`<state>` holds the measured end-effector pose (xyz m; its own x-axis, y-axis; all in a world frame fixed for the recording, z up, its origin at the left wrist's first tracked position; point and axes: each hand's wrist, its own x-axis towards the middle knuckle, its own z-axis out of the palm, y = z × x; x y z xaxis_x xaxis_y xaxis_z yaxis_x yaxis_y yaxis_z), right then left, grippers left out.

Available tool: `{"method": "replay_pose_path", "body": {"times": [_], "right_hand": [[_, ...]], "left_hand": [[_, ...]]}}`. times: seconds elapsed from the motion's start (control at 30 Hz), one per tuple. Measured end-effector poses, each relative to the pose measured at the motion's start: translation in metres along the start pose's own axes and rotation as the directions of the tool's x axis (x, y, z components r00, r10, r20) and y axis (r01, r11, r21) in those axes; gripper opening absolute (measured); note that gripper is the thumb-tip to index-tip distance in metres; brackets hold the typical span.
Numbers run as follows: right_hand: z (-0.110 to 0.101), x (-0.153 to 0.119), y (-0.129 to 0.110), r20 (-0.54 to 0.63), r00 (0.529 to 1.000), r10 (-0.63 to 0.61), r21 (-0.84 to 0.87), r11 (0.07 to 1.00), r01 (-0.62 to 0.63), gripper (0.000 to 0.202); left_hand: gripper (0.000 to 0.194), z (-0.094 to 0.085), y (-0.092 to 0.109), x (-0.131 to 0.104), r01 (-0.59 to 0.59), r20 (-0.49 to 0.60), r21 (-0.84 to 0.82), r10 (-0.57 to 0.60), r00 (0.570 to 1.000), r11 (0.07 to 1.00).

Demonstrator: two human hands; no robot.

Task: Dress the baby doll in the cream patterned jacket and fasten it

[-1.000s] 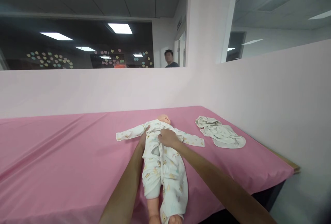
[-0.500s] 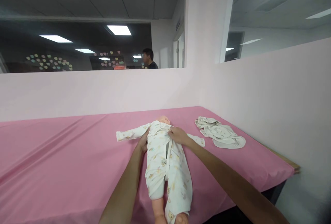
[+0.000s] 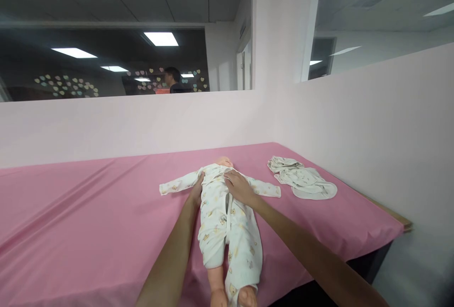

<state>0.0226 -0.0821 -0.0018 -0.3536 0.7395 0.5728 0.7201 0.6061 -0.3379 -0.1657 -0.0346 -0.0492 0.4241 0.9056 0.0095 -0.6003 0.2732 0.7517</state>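
Note:
A baby doll (image 3: pixel 224 161) lies on its back on the pink-covered table, its head toward the wall. It wears a white romper (image 3: pixel 214 212) with a small printed pattern, and the sleeves stretch out to both sides. A dark gap shows at the middle of the front. My left hand (image 3: pixel 196 190) rests against the doll's side below the armpit, thumb up along the cloth and the other fingers mostly hidden. Across the chest lies my right hand (image 3: pixel 241 187), fingers extended over the fabric and apart from the left hand.
Folded white baby clothes (image 3: pixel 305 181) lie to the right on the pink tablecloth (image 3: pixel 106 212). Pale walls (image 3: pixel 159 122) border the table behind and at right. Beyond the window, a person (image 3: pixel 173 81) is seen near heart-shaped stickers (image 3: pixel 67 86).
My right hand has shifted slightly left over the chest, its fingers flattening from a pinch. More of the right sleeve shows. The person behind the window has moved left.

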Motion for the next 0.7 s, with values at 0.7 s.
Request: {"method": "replay_pose_path", "body": {"times": [0.7], "right_hand": [[-0.008,-0.004,0.042,-0.114,0.934,0.338,-0.018,0.940,-0.342,0.024]], "left_hand": [[0.047,0.005,0.027,-0.071,-0.051,-0.169,0.860,0.376,0.911,0.509]]}}
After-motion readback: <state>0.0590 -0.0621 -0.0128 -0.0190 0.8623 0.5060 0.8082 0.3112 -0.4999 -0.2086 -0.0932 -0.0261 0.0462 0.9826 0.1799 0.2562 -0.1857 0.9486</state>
